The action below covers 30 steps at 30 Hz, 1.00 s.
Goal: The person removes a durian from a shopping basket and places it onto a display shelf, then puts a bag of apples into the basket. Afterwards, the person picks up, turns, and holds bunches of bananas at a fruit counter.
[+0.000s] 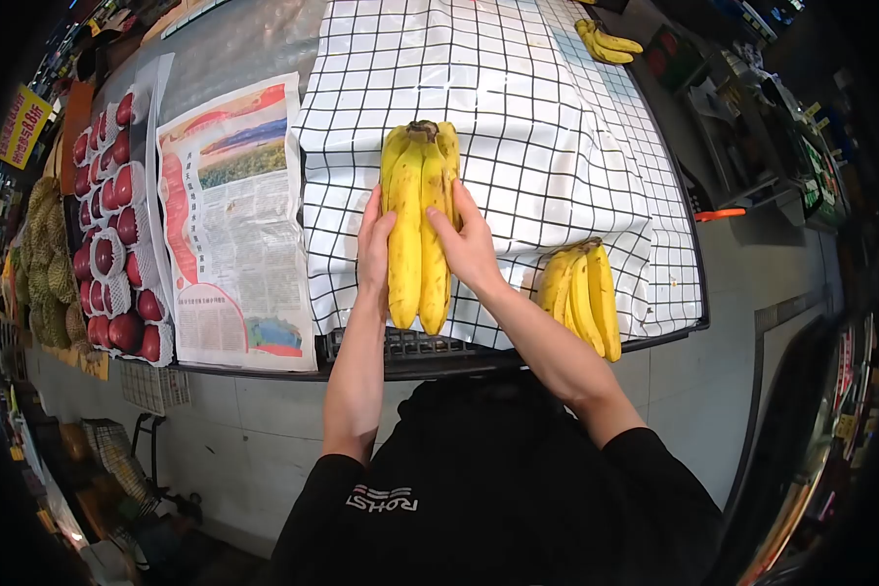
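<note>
Between my two hands is a bunch of yellow bananas (418, 230) with brown specks, its dark stem end pointing away from me. My left hand (374, 239) grips its left side, thumb on the peel. From the right, my right hand (464, 237) presses against the bunch, its thumb lying over the front. The fingers behind the fruit are hidden. Beneath lies a white cloth with a black grid (532, 156). A second banana bunch (581, 298) rests near the table's front edge, right of my right forearm.
A small banana bunch (607, 42) lies at the far right corner. Left of the cloth is a spread newspaper (230, 234), then red apples in foam nets (117, 234) and spiky durians (51, 264). A yellow price sign (23, 127) stands at far left.
</note>
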### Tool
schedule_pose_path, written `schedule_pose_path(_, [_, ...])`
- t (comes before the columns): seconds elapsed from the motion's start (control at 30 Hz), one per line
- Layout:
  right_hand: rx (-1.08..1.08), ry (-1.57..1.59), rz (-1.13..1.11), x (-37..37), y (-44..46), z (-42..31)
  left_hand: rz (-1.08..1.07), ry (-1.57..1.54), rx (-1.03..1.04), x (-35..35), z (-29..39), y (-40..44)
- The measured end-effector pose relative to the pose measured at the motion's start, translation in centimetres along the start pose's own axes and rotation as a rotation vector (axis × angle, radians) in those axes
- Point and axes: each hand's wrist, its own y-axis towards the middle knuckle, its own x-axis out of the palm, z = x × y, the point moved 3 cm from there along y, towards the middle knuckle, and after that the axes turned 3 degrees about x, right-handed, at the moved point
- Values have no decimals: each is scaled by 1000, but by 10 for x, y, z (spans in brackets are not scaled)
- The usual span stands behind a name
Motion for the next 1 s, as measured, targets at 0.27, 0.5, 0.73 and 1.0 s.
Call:
schedule_pose_path(0.27, [-53,-142,41,3,2,4,12,209,62,-12,2,3])
schedule_pose_path(0.5, [-18,-274,14,2,0,-11,-38,311,79,-31,0,11])
schedule_pose_path(0.73, [11,-67,-89,-7,-3,-28,25,370,115,-28,3,9])
schedule_pose_path(1.0, [150,31,-136,-62,-57,-55,73,316,74,-19,4,3])
